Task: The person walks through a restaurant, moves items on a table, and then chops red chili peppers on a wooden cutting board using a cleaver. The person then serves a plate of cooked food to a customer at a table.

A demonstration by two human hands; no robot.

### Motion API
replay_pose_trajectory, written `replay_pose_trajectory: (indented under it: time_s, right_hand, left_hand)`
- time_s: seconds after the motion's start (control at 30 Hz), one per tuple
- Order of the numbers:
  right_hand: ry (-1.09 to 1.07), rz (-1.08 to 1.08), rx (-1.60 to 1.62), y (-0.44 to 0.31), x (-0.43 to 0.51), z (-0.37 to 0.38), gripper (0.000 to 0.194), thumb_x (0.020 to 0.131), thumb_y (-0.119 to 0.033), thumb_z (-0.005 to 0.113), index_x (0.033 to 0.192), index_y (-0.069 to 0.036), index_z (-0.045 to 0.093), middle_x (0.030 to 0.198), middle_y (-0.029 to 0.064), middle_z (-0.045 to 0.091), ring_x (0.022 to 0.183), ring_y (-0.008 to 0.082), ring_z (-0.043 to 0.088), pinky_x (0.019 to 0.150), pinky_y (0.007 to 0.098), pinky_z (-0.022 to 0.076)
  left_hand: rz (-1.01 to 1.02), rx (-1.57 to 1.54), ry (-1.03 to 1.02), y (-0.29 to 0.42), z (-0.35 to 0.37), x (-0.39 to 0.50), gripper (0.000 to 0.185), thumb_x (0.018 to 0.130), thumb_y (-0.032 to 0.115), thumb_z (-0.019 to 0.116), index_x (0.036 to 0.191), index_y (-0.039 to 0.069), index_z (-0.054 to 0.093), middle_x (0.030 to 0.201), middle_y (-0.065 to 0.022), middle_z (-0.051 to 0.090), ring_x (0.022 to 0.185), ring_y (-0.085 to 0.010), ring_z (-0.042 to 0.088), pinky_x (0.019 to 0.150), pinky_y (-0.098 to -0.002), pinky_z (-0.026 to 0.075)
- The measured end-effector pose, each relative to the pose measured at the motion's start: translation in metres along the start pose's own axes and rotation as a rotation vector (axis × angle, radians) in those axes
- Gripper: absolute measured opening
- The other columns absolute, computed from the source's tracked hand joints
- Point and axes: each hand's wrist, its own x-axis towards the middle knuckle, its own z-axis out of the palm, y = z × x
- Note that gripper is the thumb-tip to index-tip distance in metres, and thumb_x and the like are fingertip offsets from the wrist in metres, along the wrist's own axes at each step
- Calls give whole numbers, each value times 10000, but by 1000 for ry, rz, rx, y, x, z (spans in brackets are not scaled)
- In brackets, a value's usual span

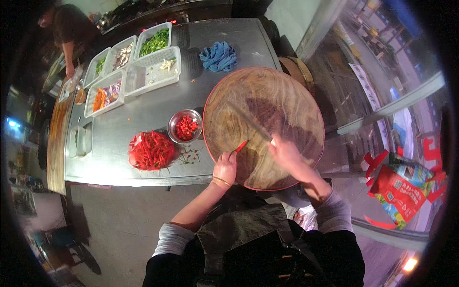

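On the round wooden chopping board (229, 86) lies a red chili (241, 146), its stem end held in the fingers of my left hand (226, 166) at the near left rim. My right hand (285, 152) grips the handle of a kitchen knife (251, 120), slightly blurred, its blade pointing up and left above the board, apart from the chili. Left of the board stands a metal bowl (173, 133) of cut red chilies (186, 128). Beside it is a heap of whole red chilies (152, 150), with several green stems (190, 155) scattered on the metal table (150, 111).
White baskets (134, 89) with cut vegetables stand at the back left. A crumpled blue cloth (218, 56) lies behind the board. A clear container (80, 141) sits at the left edge. Another person (73, 32) is at the far left. A window frame (391, 102) runs along the right.
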Motion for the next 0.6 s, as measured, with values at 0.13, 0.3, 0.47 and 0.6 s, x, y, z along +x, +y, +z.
replay_pose_trajectory:
  time_s: [0.13,0.3,0.47,0.6]
  right_hand:
    - [-26,-175,137,-18,-17,-1,314,834,-242,530,1037,-16,450,733,212,581,681,380,579,541,437,449]
    - [-114,-224,132,-30,-7,1,223,844,-216,513,934,-28,436,681,197,573,654,379,578,521,462,433]
    - [-217,-165,102,-38,-1,-10,212,848,-225,501,893,-35,419,669,202,572,643,396,570,525,482,433]
    - [-147,-203,190,-36,-10,-7,215,848,-234,501,891,-40,420,664,204,567,636,398,564,530,488,429]
  left_hand:
    - [-102,33,-105,14,-7,-3,248,747,74,495,990,36,523,899,-113,506,782,-280,554,618,-346,500]
    - [-124,31,-170,27,-10,1,256,737,65,478,987,21,513,887,-128,500,783,-288,547,634,-361,495]
    - [-93,78,-50,24,-5,-1,188,759,77,520,945,68,542,836,-100,502,730,-277,550,582,-356,493]
    - [-153,43,-112,28,-9,-2,190,765,84,517,953,64,538,858,-96,519,750,-280,560,595,-357,496]
